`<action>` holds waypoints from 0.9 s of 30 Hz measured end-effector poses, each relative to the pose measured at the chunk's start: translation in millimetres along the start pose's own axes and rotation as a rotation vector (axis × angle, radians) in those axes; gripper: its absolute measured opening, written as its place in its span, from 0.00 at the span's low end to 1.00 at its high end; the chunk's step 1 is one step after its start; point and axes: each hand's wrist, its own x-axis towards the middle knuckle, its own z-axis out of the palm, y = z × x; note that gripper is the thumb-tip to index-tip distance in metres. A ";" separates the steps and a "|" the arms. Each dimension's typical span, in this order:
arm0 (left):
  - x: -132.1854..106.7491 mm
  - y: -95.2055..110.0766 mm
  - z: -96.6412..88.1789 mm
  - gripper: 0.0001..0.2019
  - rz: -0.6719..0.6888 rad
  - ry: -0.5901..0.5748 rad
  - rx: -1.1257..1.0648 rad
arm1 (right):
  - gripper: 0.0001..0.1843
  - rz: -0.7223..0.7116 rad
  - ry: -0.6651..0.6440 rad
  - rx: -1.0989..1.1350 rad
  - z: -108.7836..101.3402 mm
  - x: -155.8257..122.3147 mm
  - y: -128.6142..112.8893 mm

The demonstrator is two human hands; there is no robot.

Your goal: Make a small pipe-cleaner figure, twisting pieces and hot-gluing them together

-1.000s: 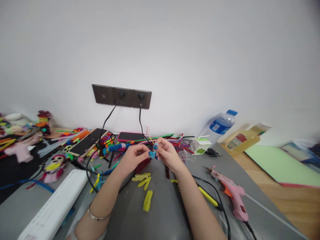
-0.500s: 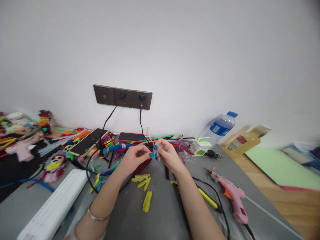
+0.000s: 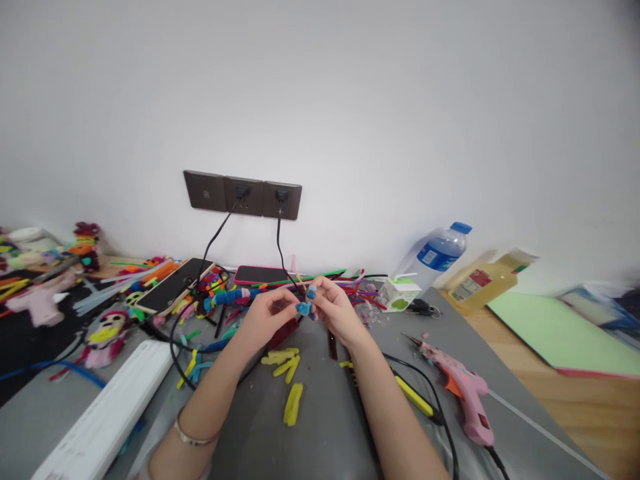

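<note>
Above the table's middle my left hand (image 3: 270, 317) and my right hand (image 3: 337, 310) meet at the fingertips, both pinched closed. Between them is a small light-blue piece (image 3: 305, 309), mostly covered by the fingers; its exact shape is hard to tell beside the blue fingernails. On the table below lie several short yellow fuzzy pipe cleaner pieces (image 3: 293, 404). Behind the hands runs a heap of coloured pipe cleaners (image 3: 360, 287). A yellow-handled tool (image 3: 415, 396) lies just right of my right forearm.
A pink hot glue gun (image 3: 467, 393) rests on the right. Farther back stand a drink carton (image 3: 399, 294), a tilted water bottle (image 3: 440, 253) and a yellowish bottle (image 3: 483, 283). To the left are a white power strip (image 3: 107, 413), a phone (image 3: 175, 287), a fuzzy doll (image 3: 106, 337) and black cables.
Both hands keep their pinch at nearly the same spot, with only slight finger movement. The whole view has shifted a little.
</note>
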 end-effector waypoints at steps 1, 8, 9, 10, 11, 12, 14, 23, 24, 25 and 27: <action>0.1 0.3 0.1 0.12 -0.002 0.006 0.003 | 0.17 -0.001 -0.001 -0.002 -0.1 0.2 0.2; 1.3 2.8 2.9 0.14 -0.012 0.109 -0.012 | 0.17 -0.005 0.020 -0.023 -0.4 0.7 1.8; 1.6 2.4 3.2 0.14 -0.016 0.126 -0.018 | 0.17 -0.005 0.020 -0.024 -0.3 0.5 1.7; 1.8 1.8 3.3 0.14 -0.021 0.136 -0.021 | 0.17 -0.004 0.020 -0.025 -0.3 0.3 1.6; 2.0 1.1 3.2 0.14 -0.024 0.138 -0.023 | 0.17 -0.004 0.021 -0.025 -0.2 0.1 1.3; 2.1 0.3 3.0 0.13 -0.025 0.135 -0.024 | 0.17 -0.005 0.024 -0.025 -0.2 0.0 1.1; 2.0 -1.2 2.3 0.12 -0.020 0.127 -0.029 | 0.17 -0.006 0.029 -0.024 -0.1 -0.1 0.6; 1.4 -2.3 1.0 0.09 -0.021 0.108 -0.084 | 0.17 -0.006 0.005 -0.028 0.7 0.3 0.4; 1.4 -2.6 0.8 0.09 -0.020 0.102 -0.086 | 0.17 -0.005 0.005 -0.027 0.7 0.3 0.4; 1.4 -2.8 0.6 0.09 -0.019 0.095 -0.086 | 0.17 -0.006 0.006 -0.025 0.6 0.4 0.5; 1.2 -2.9 0.0 0.09 -0.015 0.083 -0.092 | 0.17 -0.008 0.014 -0.019 0.3 0.5 0.6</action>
